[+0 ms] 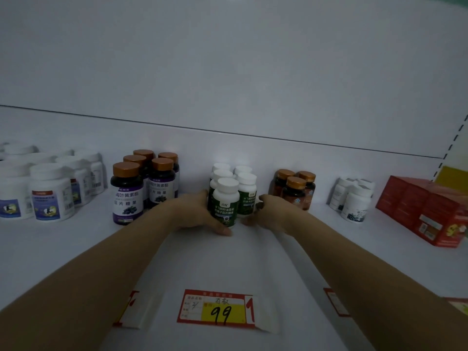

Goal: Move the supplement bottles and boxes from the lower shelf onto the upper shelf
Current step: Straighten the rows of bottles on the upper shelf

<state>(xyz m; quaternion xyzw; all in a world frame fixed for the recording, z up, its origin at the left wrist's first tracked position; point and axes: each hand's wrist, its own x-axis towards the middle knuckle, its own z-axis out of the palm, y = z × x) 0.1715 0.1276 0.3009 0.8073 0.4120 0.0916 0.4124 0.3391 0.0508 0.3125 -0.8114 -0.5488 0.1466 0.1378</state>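
My left hand [200, 214] and right hand [266, 211] close in from either side on the green-label bottles [225, 198], five white-capped ones standing upright in a tight cluster near the back of the white shelf [202, 262]. My left fingers [202, 196] curl round the front bottle's left side, with the thumb along its base. My right fingers [260, 202] are curled against the right-hand bottle of the cluster.

Left of the cluster stand the purple-label bottles [126, 196] with copper caps, and farther left the white tubs [50, 193]. To the right are the amber bottles [295, 191], then the small white bottles [354, 198] and the red boxes [425, 211]. A price tag [217, 310] marked 99 sits on the shelf's front edge between my forearms.
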